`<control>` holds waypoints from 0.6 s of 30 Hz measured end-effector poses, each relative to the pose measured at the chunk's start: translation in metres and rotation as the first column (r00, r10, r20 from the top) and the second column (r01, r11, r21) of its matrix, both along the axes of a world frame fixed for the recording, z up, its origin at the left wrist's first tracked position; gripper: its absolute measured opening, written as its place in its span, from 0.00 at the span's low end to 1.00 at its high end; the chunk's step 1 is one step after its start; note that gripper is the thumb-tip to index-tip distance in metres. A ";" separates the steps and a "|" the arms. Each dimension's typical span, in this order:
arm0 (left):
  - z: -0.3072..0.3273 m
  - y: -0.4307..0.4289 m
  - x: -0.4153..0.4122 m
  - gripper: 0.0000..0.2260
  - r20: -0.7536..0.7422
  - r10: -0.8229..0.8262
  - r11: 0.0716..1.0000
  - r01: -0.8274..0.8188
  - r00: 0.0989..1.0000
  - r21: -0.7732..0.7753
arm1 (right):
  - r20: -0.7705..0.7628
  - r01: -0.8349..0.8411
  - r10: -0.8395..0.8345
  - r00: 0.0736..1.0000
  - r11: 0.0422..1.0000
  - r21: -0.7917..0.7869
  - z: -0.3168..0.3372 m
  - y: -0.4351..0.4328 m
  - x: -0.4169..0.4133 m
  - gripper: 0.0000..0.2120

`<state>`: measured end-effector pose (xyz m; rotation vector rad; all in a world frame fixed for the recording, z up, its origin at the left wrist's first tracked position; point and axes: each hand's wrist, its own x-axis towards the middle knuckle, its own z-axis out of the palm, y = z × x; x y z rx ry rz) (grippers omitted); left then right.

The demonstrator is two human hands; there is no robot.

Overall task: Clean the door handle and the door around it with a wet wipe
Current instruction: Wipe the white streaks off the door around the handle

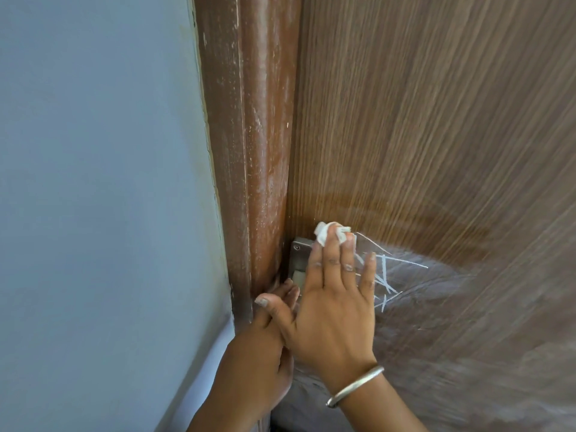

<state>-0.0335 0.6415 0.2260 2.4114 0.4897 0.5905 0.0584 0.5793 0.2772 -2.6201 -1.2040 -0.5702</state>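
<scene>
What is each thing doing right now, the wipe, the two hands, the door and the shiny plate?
wet wipe: scrunched up, pressed on the door under the right fingertips.
right hand: flat, fingers straight, pressing the wipe.
left hand: tucked under the right hand, grip hidden.
door: wet-looking dark patch by the wipe, white scratchy marks beside it.
metal plate: partly covered by the hands.

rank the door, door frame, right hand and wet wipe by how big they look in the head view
1. door
2. door frame
3. right hand, enlarged by being nearest the camera of the four
4. wet wipe, partly hidden under the fingers, so only its visible part counts
</scene>
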 end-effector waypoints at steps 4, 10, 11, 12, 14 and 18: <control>0.002 -0.002 -0.001 0.34 -0.014 -0.006 0.997 0.007 1.000 0.071 | -0.014 0.091 -0.090 0.996 0.994 0.054 0.000 -0.005 0.007 0.50; -0.006 0.000 0.002 0.23 -0.045 0.046 0.998 -0.045 0.998 0.033 | 0.068 -0.130 0.137 0.988 0.987 -0.096 0.011 0.013 0.008 0.48; -0.006 0.000 0.002 0.21 -0.067 0.059 0.998 -0.057 0.996 0.031 | 0.067 -0.156 0.164 0.984 0.981 -0.112 0.012 0.015 0.007 0.47; -0.005 0.000 0.001 0.19 -0.093 0.065 0.997 -0.062 0.994 0.034 | 0.063 -0.166 0.174 0.983 0.979 -0.117 0.013 0.017 0.006 0.47; -0.004 0.000 0.001 0.17 -0.109 0.051 0.999 -0.049 0.993 0.024 | 0.057 -0.149 0.156 0.986 0.983 -0.110 0.012 0.016 0.003 0.46; -0.001 0.001 0.001 0.25 -0.052 0.008 1.000 -0.007 0.999 0.022 | 0.041 -0.061 0.064 0.997 0.996 -0.070 0.003 0.003 0.002 0.46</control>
